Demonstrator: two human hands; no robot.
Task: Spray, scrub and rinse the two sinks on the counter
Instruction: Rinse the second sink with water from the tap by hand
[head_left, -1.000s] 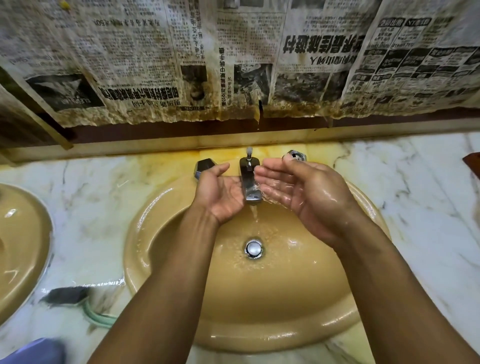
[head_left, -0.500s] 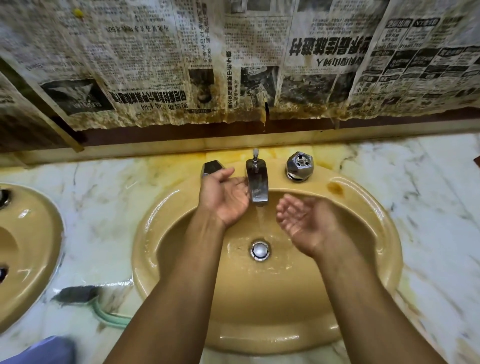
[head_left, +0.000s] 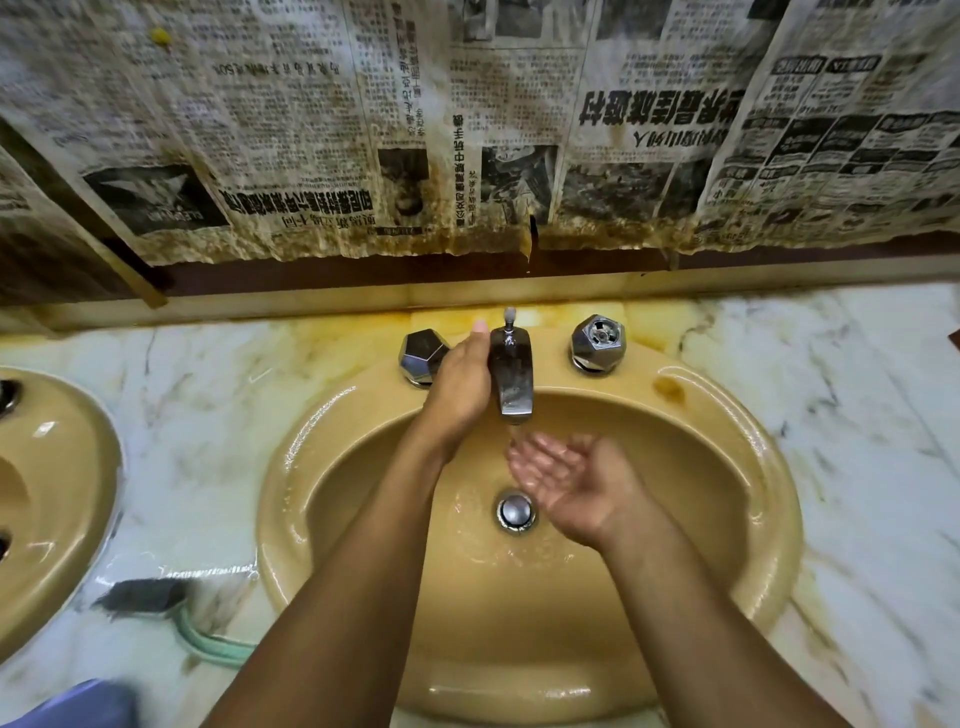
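Dropped right grip (head_left: 566, 480) below spout (head_left: 511, 374), cupped loose and wet; left grip (head_left: 460, 384) against spout, clasp unclear. Likely rinsing centre-frame sink (head_left: 519, 649).

The second sink (head_left: 57, 499) is cut by the left edge. The left hand (head_left: 460, 384) covers part of the left knob (head_left: 418, 356); its fingers vanish behind the spout (head_left: 511, 374). Near left, the dark brush (head_left: 140, 595) and a blue shape (head_left: 78, 704) are blurred.
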